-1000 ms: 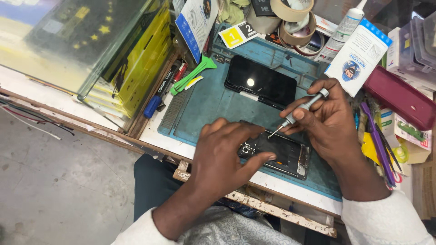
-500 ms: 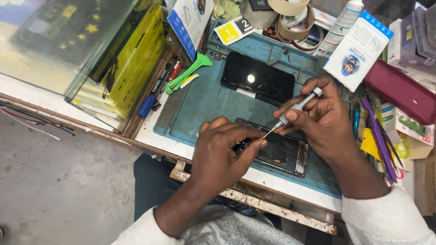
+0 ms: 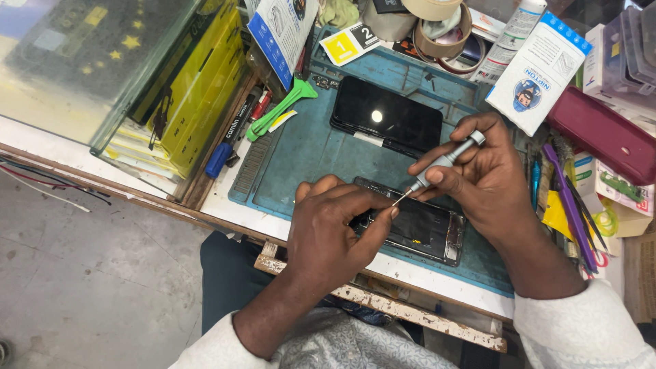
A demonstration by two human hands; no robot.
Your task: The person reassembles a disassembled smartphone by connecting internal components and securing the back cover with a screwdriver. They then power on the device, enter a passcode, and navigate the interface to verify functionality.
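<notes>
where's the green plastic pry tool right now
In the head view, the green pry tool lies at the upper left edge of the blue work mat, left of the black phone screen and beside the blue-handled screwdriver.

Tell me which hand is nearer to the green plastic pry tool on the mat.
Left. The left hand rests on the opened phone, below and to the right of the green pry tool. The right hand, holding the screwdriver, is farther right.

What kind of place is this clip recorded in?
Most likely a phone repair bench at a small shop counter. An opened phone lies on a blue work mat, the right hand works a precision screwdriver into it while the left hand steadies it, and a detached screen lies beside.
</notes>
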